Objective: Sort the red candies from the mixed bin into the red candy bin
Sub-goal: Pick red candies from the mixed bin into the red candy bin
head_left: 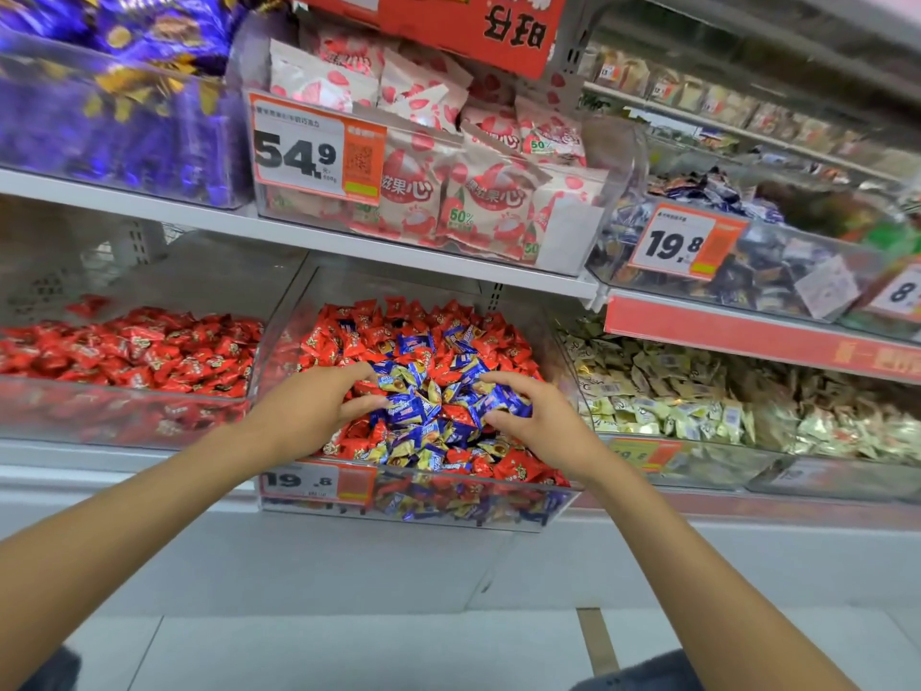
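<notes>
Left hand (319, 411) and right hand (538, 416) cup the heap in the mixed bin (281, 331), fingers spread and curved, pinching nothing clearly. With the red candy bin (124, 416) just left, a broad scoop risks carrying blue candies (423, 406) among the red candies (359, 336).

You are working with two hands, left hand (304, 416) and right hand (543, 421), and facing the three nearest lower bins: red candy bin (119, 421), mixed bin (448, 508), pale candy bin (707, 466); perhaps five price tags (299, 152) are showing.

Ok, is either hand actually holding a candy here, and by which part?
Cannot be told: left hand and right hand both curl into the candies in the mixed bin, none lifted clear.
</notes>
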Motion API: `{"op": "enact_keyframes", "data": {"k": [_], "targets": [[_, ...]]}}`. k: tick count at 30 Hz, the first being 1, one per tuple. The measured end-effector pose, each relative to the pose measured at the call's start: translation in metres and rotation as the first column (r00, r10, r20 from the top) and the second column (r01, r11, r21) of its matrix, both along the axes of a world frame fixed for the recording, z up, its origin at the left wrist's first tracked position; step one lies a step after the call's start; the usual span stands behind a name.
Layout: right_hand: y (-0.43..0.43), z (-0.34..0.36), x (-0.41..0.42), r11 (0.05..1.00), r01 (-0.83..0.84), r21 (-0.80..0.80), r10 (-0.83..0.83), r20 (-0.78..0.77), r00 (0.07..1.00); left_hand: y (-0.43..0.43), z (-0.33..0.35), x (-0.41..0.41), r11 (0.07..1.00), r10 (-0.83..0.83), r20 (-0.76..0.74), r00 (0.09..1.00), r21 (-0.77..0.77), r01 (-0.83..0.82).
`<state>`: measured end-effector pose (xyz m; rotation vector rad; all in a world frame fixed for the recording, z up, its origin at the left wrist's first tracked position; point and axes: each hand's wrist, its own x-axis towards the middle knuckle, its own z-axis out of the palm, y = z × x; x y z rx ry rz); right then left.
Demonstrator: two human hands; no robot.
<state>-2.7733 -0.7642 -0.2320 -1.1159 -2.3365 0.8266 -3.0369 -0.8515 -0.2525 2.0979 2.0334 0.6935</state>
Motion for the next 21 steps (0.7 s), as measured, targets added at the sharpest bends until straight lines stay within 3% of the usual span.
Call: {"op": "enact_keyframes", "data": {"k": [5, 10, 15, 21], "targets": [[0.003, 0.010, -0.002, 0.996, 0.069, -0.056, -0.075, -0.121, 0.990, 0.002, 0.008, 0.003, 0.992, 0.050, 0.152, 0.987, 0.105, -0.066], [0.006, 0.007, -0.002, 0.995, 0.064, -0.077, -0.075, -0.150, 0.986, 0.006, 0.011, 0.010, 0.995, 0.073, 0.280, 0.957, 0.048, -0.090], [0.013, 0.011, -0.004, 0.994, 0.096, -0.055, -0.104, -0.168, 0.980, 0.016, 0.006, 0.013, 0.992, 0.108, 0.308, 0.945, 0.026, -0.122], [0.035, 0.018, -0.016, 0.990, 0.139, 0.032, -0.132, -0.161, 0.978, 0.028, 0.012, 0.014, 0.980, 0.162, 0.185, 0.969, 0.085, -0.180]]}}
